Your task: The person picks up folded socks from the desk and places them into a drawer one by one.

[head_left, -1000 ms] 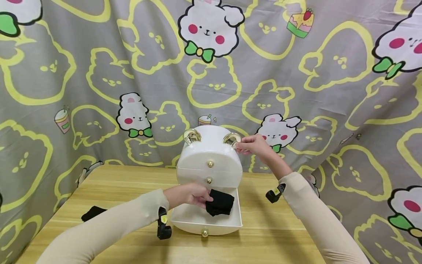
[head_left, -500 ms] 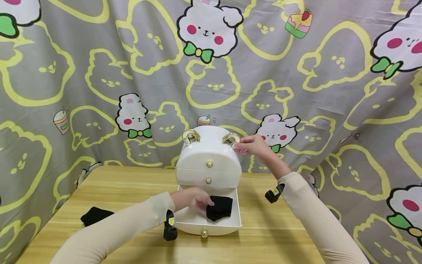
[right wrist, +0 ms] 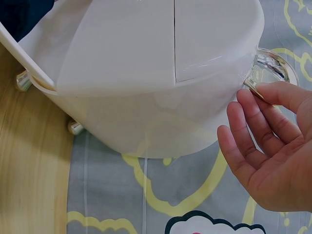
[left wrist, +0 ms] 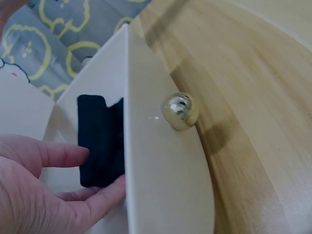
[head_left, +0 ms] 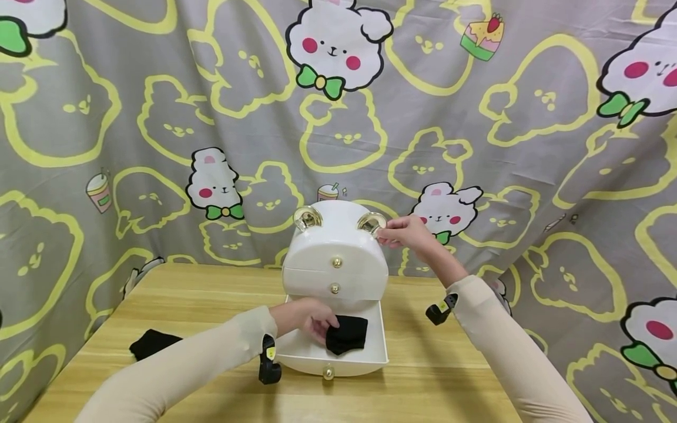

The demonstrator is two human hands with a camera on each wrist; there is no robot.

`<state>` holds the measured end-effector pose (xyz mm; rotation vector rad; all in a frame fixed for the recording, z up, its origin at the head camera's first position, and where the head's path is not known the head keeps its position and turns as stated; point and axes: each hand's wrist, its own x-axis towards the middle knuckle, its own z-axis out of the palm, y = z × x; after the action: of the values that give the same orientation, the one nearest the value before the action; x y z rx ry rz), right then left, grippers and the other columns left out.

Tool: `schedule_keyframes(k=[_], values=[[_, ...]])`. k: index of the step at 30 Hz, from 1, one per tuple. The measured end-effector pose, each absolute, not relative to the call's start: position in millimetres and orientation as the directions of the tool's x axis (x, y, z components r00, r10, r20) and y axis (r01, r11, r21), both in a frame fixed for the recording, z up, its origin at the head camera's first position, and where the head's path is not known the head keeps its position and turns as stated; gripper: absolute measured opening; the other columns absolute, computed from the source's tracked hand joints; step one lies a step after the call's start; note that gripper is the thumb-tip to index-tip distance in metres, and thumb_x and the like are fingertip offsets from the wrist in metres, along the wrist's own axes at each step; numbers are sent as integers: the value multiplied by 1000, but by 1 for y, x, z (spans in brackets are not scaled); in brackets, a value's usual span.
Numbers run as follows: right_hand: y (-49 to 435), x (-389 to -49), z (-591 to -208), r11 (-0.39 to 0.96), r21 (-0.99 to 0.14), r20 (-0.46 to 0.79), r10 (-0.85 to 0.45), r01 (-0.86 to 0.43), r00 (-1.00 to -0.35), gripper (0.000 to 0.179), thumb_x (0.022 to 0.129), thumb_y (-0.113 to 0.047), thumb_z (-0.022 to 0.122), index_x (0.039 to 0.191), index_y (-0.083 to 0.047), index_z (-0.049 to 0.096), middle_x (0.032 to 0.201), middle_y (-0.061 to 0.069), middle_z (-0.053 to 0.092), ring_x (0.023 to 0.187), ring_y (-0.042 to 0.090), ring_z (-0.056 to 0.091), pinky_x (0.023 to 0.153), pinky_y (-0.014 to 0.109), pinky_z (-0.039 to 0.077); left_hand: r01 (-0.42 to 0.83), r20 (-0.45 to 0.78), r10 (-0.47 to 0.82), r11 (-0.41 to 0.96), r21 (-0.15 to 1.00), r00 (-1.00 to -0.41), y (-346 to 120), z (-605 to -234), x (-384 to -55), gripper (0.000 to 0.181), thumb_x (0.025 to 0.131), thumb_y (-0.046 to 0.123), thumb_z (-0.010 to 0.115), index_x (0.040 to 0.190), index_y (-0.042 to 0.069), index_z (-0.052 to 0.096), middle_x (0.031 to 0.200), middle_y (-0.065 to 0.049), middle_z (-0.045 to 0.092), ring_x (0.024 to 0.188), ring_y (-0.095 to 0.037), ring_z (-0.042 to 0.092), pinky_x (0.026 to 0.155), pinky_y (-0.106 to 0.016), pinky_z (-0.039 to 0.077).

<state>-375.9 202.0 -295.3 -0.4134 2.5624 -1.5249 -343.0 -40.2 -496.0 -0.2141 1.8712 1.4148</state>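
A folded black cloth (head_left: pixel 346 335) is in the pulled-out bottom drawer (head_left: pixel 372 356) of a white cabinet (head_left: pixel 338 252). My left hand (head_left: pixel 312 320) holds its near-left edge, thumb on one side and fingers below. In the left wrist view the thumb (left wrist: pixel 73 155) touches the black cloth (left wrist: pixel 100 141), close behind the drawer front (left wrist: pixel 156 161). My right hand (head_left: pixel 407 233) pinches the rim of the cabinet's right gold ear (head_left: pixel 372 223). The right wrist view has the thumb and forefinger on that gold ear (right wrist: pixel 278 68), the other fingers loosely bent.
Another black cloth (head_left: pixel 153 343) lies on the wooden table (head_left: pixel 222 288) at the left, partly behind my left sleeve. Gold knobs (head_left: pixel 328 372) stick out from the drawer fronts. A patterned curtain (head_left: pixel 254 141) hangs right behind the table.
My left hand has lowered the black cloth into the drawer and shifted it slightly left. The right hand stays at the gold ear.
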Motion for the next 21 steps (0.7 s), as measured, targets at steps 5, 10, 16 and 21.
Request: schedule_keyframes(k=[5, 10, 16, 21], values=[[203, -375, -294, 448, -876, 36, -305, -177, -952, 29, 94, -25, 75, 103, 2, 74, 83, -2, 75, 90, 25, 70, 85, 36, 62, -546, -670, 305, 403, 735, -677, -42, -499, -353, 30, 94, 9, 65, 116, -11, 58, 116, -29, 65, 107, -39, 68, 92, -48, 60], [203, -374, -293, 447, -878, 33, -304, -173, -952, 28, 95, -25, 74, 103, 2, 74, 83, -2, 75, 91, 26, 70, 78, 30, 61, -497, -639, 265, 445, 745, -722, -39, -429, -304, 27, 96, 5, 53, 115, -14, 56, 121, -32, 64, 117, -42, 64, 106, -49, 53], [203, -374, -293, 453, -874, 37, -302, -177, -953, 27, 95, -25, 74, 102, 1, 74, 83, -2, 75, 90, 25, 70, 77, 28, 61, -454, -606, 270, 458, 764, -748, -44, -407, -289, 31, 95, 6, 53, 117, -16, 54, 115, -32, 63, 113, -42, 64, 108, -49, 52], [202, -374, -294, 447, -877, 34, -307, -175, -951, 27, 95, -25, 74, 101, 1, 74, 83, -2, 75, 93, 27, 69, 83, 35, 62, -377, -569, 310, 501, 779, -762, -61, -393, -287, 38, 94, 13, 59, 123, -11, 61, 111, -22, 68, 101, -30, 67, 98, -42, 56]])
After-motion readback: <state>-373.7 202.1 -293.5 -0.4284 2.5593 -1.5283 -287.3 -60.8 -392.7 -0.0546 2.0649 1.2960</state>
